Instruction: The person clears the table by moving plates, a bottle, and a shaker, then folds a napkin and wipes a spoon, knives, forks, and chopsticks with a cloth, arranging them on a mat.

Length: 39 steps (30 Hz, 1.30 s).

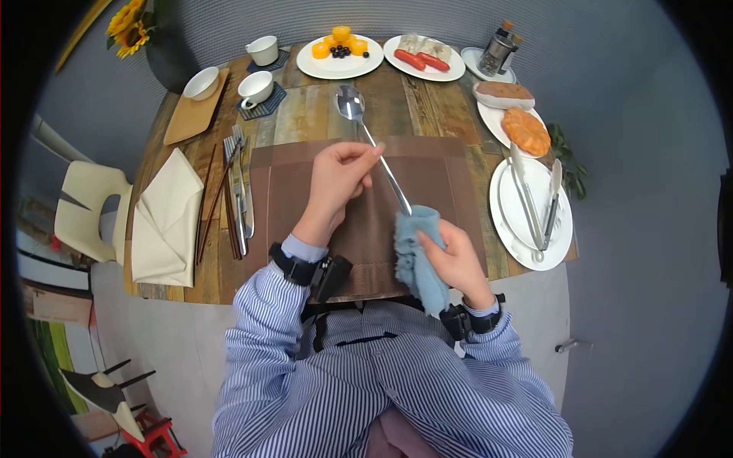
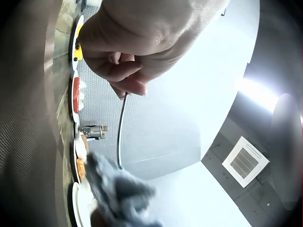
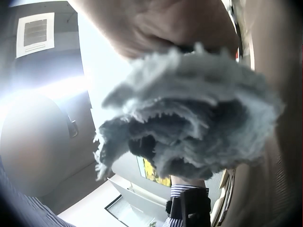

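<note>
A long-handled metal spoon (image 1: 350, 103) is held up over the brown placemat (image 1: 290, 191), bowl end pointing away from the person. My left hand (image 1: 336, 179) pinches its handle between thumb and fingers, partway down from the bowl. My right hand (image 1: 458, 263) grips a blue-grey cloth (image 1: 418, 259), bunched up, with the handle's lower end running into its top. In the left wrist view the thin handle (image 2: 120, 137) spans from the fingertips to the cloth (image 2: 118, 194). Folds of the cloth (image 3: 189, 118) fill the right wrist view and hide the right fingers.
Left of the placemat lie chopsticks, forks and knives (image 1: 240, 191) beside a folded napkin (image 1: 169, 217). White plates (image 1: 500, 229) with tongs (image 1: 527, 202) stand at the right. Along the back are cups (image 1: 256, 88), plates of food (image 1: 313, 70) and shakers (image 1: 498, 52).
</note>
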{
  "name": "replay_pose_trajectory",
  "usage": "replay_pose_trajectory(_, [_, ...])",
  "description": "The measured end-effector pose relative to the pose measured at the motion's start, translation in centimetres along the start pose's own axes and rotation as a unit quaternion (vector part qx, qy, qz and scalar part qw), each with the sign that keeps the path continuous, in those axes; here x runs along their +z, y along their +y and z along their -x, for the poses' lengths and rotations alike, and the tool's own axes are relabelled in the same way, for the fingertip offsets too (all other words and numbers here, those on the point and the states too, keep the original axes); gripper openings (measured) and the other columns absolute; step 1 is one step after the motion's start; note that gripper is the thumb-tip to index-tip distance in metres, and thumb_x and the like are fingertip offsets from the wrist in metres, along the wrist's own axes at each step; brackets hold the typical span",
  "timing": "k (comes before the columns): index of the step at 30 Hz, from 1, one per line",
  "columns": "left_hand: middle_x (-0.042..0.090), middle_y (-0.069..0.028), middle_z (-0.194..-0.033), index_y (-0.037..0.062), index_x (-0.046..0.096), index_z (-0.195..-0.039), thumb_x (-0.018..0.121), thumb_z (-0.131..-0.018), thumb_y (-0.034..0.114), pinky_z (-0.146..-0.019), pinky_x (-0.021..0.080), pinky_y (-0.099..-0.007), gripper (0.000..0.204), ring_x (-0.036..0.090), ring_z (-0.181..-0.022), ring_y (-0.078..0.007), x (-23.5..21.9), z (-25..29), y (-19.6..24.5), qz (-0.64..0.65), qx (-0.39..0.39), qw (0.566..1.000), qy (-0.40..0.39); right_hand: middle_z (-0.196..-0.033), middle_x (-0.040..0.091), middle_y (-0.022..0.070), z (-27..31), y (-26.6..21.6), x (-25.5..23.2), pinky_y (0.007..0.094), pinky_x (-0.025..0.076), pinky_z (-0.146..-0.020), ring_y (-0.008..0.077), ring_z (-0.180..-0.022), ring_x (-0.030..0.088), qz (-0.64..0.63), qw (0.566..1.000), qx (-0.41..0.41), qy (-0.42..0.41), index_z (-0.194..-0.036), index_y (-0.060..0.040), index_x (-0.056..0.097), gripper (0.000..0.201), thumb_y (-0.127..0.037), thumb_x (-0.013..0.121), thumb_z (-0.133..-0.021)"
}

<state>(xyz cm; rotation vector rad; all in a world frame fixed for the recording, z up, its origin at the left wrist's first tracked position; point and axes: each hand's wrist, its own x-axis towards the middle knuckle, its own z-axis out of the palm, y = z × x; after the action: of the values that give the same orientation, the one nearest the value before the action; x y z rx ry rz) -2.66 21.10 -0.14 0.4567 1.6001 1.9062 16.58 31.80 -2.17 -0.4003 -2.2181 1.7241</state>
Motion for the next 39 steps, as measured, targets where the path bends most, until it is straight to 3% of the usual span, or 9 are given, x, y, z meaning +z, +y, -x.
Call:
replay_pose_trajectory(2, [0.06,0.0005,-0.066,-0.001,0.067,-0.083,0.072,-0.082,0.02,-0.04,0.031,-0.0167,0.021,0.051,-0.051,-0.0036,0.8,-1.9,-1.2,-0.025,-0.014,0.999,-0.034,-0.094,0.065,0.0064,1.5,1.0,-2.4,0.0262,0.048,-0.077,0.0105,-0.085,0.059,0.03,0.999,-0.002,0.016,-0.109,0.0012,0.059,0.02,-0.012,0.053,-0.095])
replay_pose_trajectory(5, [0.062,-0.0021,-0.068,-0.0017,0.067,-0.079,0.073,-0.081,0.02,-0.039,0.032,-0.0183,0.023,0.052,-0.051,-0.0045,3.6,-3.1,-3.9,-0.11,-0.087,0.985,-0.097,-0.094,0.065,0.0042,3.1,1.5,-5.5,0.025,0.048,-0.074,0.0099,-0.083,0.059,-0.075,0.982,0.055,0.167,-0.107,0.0027,0.058,0.021,-0.014,0.052,-0.095])
replay_pose_trajectory(10, [0.062,-0.0051,-0.064,-0.0025,0.067,-0.077,0.074,-0.079,0.02,-0.036,0.032,-0.0202,0.024,0.052,-0.047,-0.0054,7.0,-5.0,-7.4,-0.162,-0.109,0.966,-0.168,-0.088,0.064,0.0032,4.5,1.3,-7.2,0.0239,0.048,-0.068,0.0077,-0.074,0.058,-0.132,0.959,0.091,0.233,-0.105,0.0028,0.058,0.023,-0.018,0.053,-0.096])
replay_pose_trajectory(14, [0.062,-0.0056,-0.058,-0.002,0.066,-0.071,0.072,-0.08,0.019,-0.036,0.035,-0.0206,0.024,0.053,-0.045,-0.0062,7.7,-5.8,-8.1,-0.223,-0.096,0.954,-0.174,-0.087,0.064,0.0024,4.7,2.6,-6.9,0.0225,0.047,-0.066,0.007,-0.073,0.057,-0.102,0.964,0.078,0.231,-0.102,0.0022,0.059,0.023,-0.019,0.053,-0.096])
replay_pose_trajectory(21, [0.066,-0.0053,-0.063,0.0012,0.062,-0.066,0.069,-0.084,0.02,-0.037,0.039,-0.0215,0.027,0.056,-0.046,-0.0066,8.3,-6.1,-8.0,-0.299,-0.086,0.932,-0.187,-0.087,0.064,0.0019,4.5,2.6,-6.9,0.0223,0.047,-0.067,0.0065,-0.074,0.056,-0.12,0.964,0.083,0.224,-0.103,0.0018,0.059,0.023,-0.019,0.053,-0.096])
replay_pose_trajectory(23, [0.066,-0.0062,-0.059,0.0,0.063,-0.064,0.068,-0.083,0.021,-0.042,0.046,-0.0269,0.029,0.06,-0.046,-0.0102,8.4,-6.3,-7.7,-0.343,-0.06,0.916,-0.199,-0.088,0.064,0.0016,4.5,3.1,-6.9,0.022,0.047,-0.067,0.0062,-0.074,0.056,-0.118,0.965,0.087,0.218,-0.103,0.0016,0.059,0.023,-0.019,0.053,-0.096])
replay_pose_trajectory(29, [0.061,-0.0084,-0.051,-0.0009,0.062,-0.058,0.067,-0.081,0.018,-0.052,0.05,-0.0322,0.03,0.062,-0.049,-0.0196,9.0,-6.4,-7.1,-0.417,0.006,0.887,-0.199,-0.089,0.063,0.0011,4.5,3.5,-6.6,0.0216,0.046,-0.069,0.006,-0.075,0.055,-0.133,0.966,0.091,0.204,-0.104,0.0014,0.059,0.023,-0.019,0.054,-0.096])
replay_pose_trajectory(32, [0.062,-0.007,-0.055,-0.0003,0.058,-0.066,0.066,-0.084,0.02,-0.045,0.048,-0.0289,0.028,0.062,-0.047,-0.0153,9.0,-6.9,-7.4,-0.456,0.039,0.865,-0.204,-0.089,0.063,0.0011,4.5,3.7,-6.5,0.0217,0.046,-0.07,0.006,-0.076,0.055,-0.129,0.967,0.091,0.2,-0.105,0.0014,0.059,0.023,-0.019,0.054,-0.096])
replay_pose_trajectory(39, [0.062,-0.009,-0.054,0.0003,0.057,-0.067,0.065,-0.084,0.018,-0.048,0.048,-0.0301,0.026,0.062,-0.048,-0.0172,9.1,-7.3,-8.0,-0.484,0.058,0.848,-0.208,-0.089,0.063,0.0011,4.0,3.9,-5.9,0.0219,0.046,-0.07,0.0063,-0.077,0.055,-0.112,0.97,0.088,0.199,-0.106,0.0016,0.059,0.024,-0.019,0.054,-0.096])
